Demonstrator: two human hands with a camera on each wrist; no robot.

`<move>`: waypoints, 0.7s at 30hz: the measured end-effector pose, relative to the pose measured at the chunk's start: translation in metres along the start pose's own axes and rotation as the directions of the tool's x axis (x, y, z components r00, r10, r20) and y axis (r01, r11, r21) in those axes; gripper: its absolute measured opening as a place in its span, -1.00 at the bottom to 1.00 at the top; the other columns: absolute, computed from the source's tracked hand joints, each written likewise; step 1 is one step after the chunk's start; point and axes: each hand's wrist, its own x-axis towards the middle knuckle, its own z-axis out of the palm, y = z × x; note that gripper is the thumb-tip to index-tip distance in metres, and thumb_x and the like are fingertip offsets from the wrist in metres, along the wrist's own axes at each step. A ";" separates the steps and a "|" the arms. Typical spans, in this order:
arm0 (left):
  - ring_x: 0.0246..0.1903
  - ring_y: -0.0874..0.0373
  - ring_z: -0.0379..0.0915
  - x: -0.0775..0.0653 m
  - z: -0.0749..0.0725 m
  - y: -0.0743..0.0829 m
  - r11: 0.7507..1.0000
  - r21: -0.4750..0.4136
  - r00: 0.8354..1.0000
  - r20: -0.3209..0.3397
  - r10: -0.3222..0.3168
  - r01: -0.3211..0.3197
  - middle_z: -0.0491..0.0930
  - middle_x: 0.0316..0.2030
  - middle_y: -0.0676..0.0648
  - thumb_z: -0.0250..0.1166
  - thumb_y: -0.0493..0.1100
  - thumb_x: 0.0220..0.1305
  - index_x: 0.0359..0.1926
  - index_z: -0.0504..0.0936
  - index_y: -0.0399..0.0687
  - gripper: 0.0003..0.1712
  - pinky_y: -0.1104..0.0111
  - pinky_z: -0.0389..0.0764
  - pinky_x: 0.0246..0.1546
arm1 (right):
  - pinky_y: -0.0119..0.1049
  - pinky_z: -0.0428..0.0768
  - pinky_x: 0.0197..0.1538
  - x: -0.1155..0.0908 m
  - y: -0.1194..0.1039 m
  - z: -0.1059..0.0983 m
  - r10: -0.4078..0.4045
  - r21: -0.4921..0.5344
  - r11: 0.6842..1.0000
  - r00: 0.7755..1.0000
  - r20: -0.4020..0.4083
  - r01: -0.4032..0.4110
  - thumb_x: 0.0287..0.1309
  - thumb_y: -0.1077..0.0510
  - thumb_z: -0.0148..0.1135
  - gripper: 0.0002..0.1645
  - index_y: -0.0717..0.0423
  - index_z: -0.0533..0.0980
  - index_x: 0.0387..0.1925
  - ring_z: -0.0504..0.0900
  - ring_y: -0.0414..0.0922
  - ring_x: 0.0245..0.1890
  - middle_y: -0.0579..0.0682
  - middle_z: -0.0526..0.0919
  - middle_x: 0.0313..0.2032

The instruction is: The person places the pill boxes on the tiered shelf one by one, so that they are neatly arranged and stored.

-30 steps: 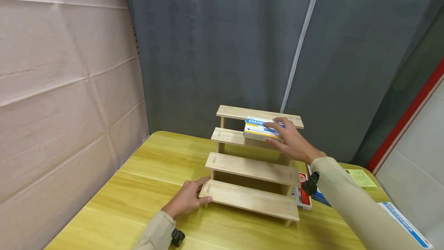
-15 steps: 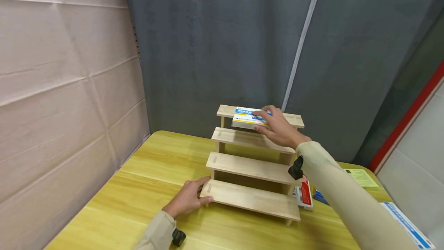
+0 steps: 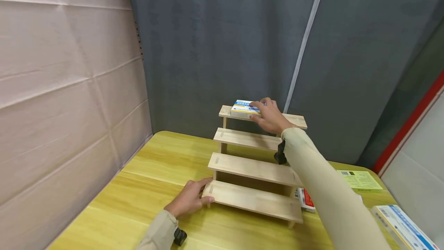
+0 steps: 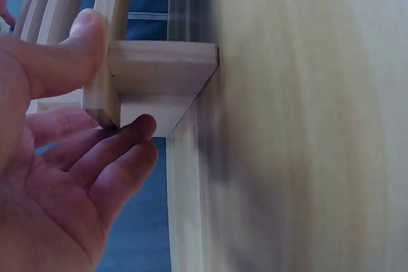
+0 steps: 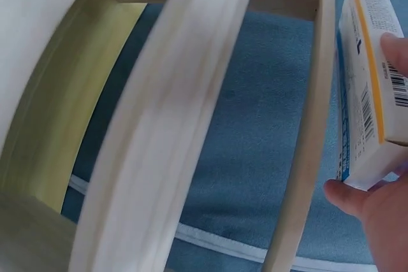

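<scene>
A wooden four-step display rack point(image 3: 254, 167) stands on the table. My left hand point(image 3: 190, 199) holds the left end of its lowest board. In the left wrist view, the thumb of the left hand point(image 4: 57, 138) lies on the board's face and the fingers curl round its end. My right hand point(image 3: 270, 115) grips a white, blue and yellow medicine box point(image 3: 243, 108) at its right end, right at the top board. The right wrist view shows the medicine box point(image 5: 364, 87) beside the top board's edge, pinched between thumb and fingers.
Right of the rack lie a red and white box point(image 3: 306, 200), partly hidden by the right sleeve, a yellow-green box point(image 3: 359, 180) and a white and blue box point(image 3: 404, 227). A grey curtain point(image 3: 222, 41) hangs behind the table point(image 3: 166, 157).
My right hand has carried the medicine box up and to the left, from the second-highest board to the top one. My left hand has stayed on the lowest board.
</scene>
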 end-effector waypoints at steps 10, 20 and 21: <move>0.14 -0.05 0.62 0.006 -0.002 0.006 0.997 0.071 1.000 0.008 0.016 -0.017 0.62 0.18 -0.30 0.41 -0.01 0.28 0.36 0.43 -0.29 -0.25 0.07 0.70 0.15 | 0.37 0.24 0.44 0.007 -0.002 -0.001 0.062 0.001 0.998 0.997 0.052 -0.062 0.45 -0.03 0.08 -0.37 0.01 0.30 0.46 0.09 0.31 0.42 0.39 0.12 0.44; 0.17 -0.11 0.59 0.006 -0.001 0.006 0.996 0.088 1.000 0.019 0.009 -0.010 0.57 0.24 -0.31 0.41 0.00 0.27 0.38 0.42 -0.27 -0.24 -0.01 0.63 0.24 | 0.48 0.00 0.50 0.006 0.000 0.002 0.055 0.004 0.998 0.996 0.070 -0.055 0.48 0.03 0.02 -0.41 -0.05 0.31 0.47 -0.13 0.37 0.53 0.41 0.14 0.47; 0.15 -0.11 0.60 0.006 -0.002 0.007 0.996 0.087 1.000 0.017 0.013 -0.015 0.59 0.22 -0.31 0.41 -0.02 0.27 0.37 0.43 -0.26 -0.26 -0.01 0.65 0.22 | 0.49 -0.02 0.50 0.006 -0.001 0.002 0.052 -0.001 0.999 0.996 0.068 -0.052 0.48 0.03 0.01 -0.41 -0.06 0.30 0.48 -0.16 0.39 0.54 0.41 0.13 0.48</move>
